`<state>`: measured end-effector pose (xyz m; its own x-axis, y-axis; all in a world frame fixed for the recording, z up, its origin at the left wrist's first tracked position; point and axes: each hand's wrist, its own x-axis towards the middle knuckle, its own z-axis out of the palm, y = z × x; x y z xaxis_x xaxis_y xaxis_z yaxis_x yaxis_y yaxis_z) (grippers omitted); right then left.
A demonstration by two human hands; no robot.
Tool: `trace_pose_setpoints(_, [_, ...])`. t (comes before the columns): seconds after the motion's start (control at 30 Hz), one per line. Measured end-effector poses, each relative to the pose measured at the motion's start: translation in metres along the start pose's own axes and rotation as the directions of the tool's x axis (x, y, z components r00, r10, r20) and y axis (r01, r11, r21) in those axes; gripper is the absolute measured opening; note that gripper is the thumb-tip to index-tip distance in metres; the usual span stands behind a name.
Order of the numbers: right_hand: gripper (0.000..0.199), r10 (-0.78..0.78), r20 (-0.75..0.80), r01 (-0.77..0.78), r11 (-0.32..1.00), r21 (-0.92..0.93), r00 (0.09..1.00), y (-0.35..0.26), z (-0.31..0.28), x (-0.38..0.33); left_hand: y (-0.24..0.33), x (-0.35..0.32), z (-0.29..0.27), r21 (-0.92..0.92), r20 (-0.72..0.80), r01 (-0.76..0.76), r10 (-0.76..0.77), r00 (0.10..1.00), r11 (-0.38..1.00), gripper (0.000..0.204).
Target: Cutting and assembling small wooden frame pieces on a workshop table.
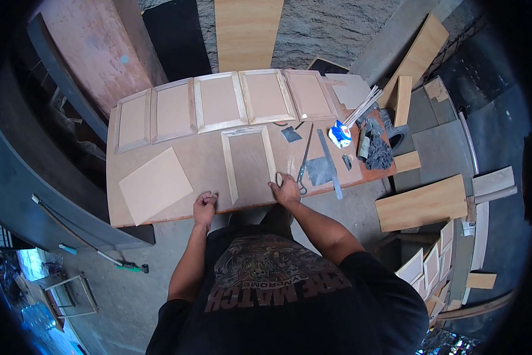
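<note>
A three-sided wooden frame (231, 168) lies flat on the workbench (209, 168), its side nearest me without a strip. My right hand (286, 190) is at the near end of the frame's right strip, with thumb and forefinger closed about it. Over the bench's front edge, left of the frame, my left hand (205, 210) has its fingers curled; whether anything is in them is hidden. A loose square panel (156, 186) lies to the left of that hand. Beyond, a row of framed panels (219, 100) runs along the bench's far side.
Right of the frame lie a thin handsaw (306, 157), a metal ruler (330, 164) and dark sandpaper (320, 171). A blue and white container (340, 134) and a bundle of thin sticks (363, 106) are farther right. Boards (421, 203) lean beside the bench.
</note>
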<state>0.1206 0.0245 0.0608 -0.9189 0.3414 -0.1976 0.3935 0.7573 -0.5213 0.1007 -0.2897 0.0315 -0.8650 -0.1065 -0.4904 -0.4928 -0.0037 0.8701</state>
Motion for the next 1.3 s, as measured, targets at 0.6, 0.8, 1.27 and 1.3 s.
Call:
trace_pose_setpoints(0.6, [0.068, 0.434, -0.055, -0.219, 0.555, 0.803, 0.899, 0.023, -0.010, -0.016, 0.005, -0.006, 0.006, 0.186, 0.098, -0.191, 0.175, 0.980, 0.964, 0.044])
trace_pose_setpoints(0.8, [0.062, 0.389, 0.404, -0.470, 0.089, 0.878, 0.828, -0.003, -0.025, -0.049, 0.043, -0.036, 0.027, 0.131, 0.508, -0.030, -0.041, 0.860, 0.991, 0.048])
trace_pose_setpoints(1.27, [0.038, 0.254, 0.544, -0.583, 0.114, 0.804, 0.800, -0.005, -0.002, -0.071, 0.023, -0.030, 0.024, -0.022, 0.620, -0.014, 0.025, 0.784, 1.000, 0.011])
trace_pose_setpoints(1.3, [0.038, 0.255, 0.544, -0.583, 0.115, 0.804, 0.800, -0.005, 0.002, -0.073, 0.020, -0.028, 0.023, -0.024, 0.621, -0.013, 0.025, 0.784, 1.000, 0.011])
